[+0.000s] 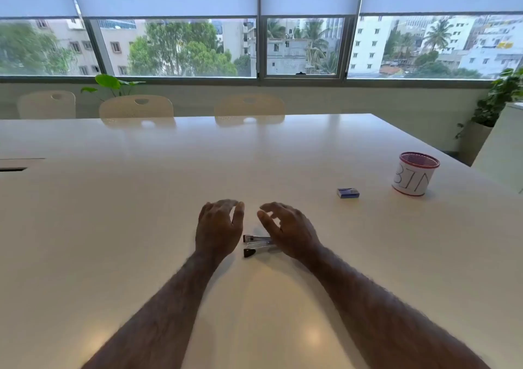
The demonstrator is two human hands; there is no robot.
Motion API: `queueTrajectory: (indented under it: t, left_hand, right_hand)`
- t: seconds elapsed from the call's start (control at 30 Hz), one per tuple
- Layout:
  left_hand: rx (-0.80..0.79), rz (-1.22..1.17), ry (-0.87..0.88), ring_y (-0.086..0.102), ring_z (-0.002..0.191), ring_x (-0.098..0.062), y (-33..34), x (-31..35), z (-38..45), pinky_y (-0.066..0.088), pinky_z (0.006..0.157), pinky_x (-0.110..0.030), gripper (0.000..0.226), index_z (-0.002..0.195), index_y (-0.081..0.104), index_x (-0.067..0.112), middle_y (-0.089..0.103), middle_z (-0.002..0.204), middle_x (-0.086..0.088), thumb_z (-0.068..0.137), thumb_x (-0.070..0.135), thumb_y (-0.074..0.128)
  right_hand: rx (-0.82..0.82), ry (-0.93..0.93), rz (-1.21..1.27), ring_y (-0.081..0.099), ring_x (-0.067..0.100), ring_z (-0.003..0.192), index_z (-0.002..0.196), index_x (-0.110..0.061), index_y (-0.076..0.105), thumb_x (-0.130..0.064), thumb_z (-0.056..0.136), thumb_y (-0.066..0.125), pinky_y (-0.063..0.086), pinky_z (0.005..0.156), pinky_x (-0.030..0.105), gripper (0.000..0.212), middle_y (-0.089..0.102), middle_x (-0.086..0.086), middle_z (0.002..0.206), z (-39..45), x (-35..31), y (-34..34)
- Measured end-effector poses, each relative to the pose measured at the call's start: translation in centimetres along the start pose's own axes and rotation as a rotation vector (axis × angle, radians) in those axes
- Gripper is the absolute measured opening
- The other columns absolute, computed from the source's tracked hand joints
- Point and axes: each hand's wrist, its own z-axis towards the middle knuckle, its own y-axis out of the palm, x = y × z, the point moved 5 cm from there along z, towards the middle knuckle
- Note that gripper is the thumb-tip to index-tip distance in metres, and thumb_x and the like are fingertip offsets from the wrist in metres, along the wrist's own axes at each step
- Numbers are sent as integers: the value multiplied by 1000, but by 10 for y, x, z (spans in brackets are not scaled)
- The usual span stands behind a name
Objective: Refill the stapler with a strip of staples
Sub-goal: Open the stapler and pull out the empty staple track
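Note:
A small metal stapler [256, 244] with black ends lies on the white table [141, 199], swung open into a V, its arms pointing left. My left hand [219, 227] hovers just left of it, fingers loosely curved and holding nothing. My right hand [285, 228] hovers over the stapler's right end and hides that part; its fingers are relaxed and empty too. A small blue staple box [348, 192] sits on the table farther back to the right, apart from both hands.
A red mesh cup [415, 176] wrapped in paper lettered "BIN" stands right of the staple box, near the table's right edge. Several pale chairs [135, 107] line the far side under the windows. A cable slot [12, 168] is at the far left.

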Motion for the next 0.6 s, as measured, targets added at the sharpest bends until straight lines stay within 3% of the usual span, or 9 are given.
queueTrajectory:
  t: [0.07,0.13,0.27,0.33,0.43,0.5,0.6]
  left_hand:
    - [-15,-166,-78,61,104,-21,4,-2,-3,42,91,-30,43,108,70,8,71,113,-10,99,37,39]
    - [-34,-299,-163,60,89,-14,10,-5,-8,43,80,-26,43,100,71,8,73,106,-10,100,36,38]
    - [-42,-577,-290,63,100,-14,17,-10,-9,48,88,-31,50,105,72,13,72,109,-3,100,44,34]
    - [-31,-679,-351,65,101,-15,19,-14,-11,49,89,-35,51,99,73,17,72,103,1,99,49,33]
    - [-11,-785,-401,67,97,-11,22,-20,-13,48,83,-29,50,92,73,24,73,97,4,98,53,32]
    - [-5,-845,-433,68,97,-13,22,-23,-12,49,86,-30,51,92,73,21,74,98,1,98,51,33]
    - [-23,-902,-480,68,99,-15,22,-23,-13,50,92,-33,52,98,73,14,74,101,-3,100,48,34]
  right_hand:
    - [-88,21,5,66,6,85,114,-24,66,-64,89,42,57,75,36,52,72,-9,106,-2,-1,5]
    - [-223,35,-5,63,7,92,119,-26,63,-72,83,46,55,81,36,61,70,-9,111,-9,-3,15]
    - [-408,-45,-145,48,13,114,130,-27,55,-81,69,49,42,95,35,81,58,-6,125,-14,-5,29]
    - [-412,-92,-189,45,14,111,124,-28,58,-76,72,53,40,93,34,71,55,-7,122,-16,-8,31]
    - [-369,-68,-174,49,13,106,117,-29,62,-67,78,57,43,90,34,55,59,-7,116,-15,-7,32]
    - [-274,49,-54,56,9,97,111,-28,65,-60,80,60,47,83,31,44,65,-10,107,-11,-5,26]
    - [-203,258,293,58,-2,67,95,-20,71,-49,85,66,49,68,27,30,68,-12,80,-7,-1,17]
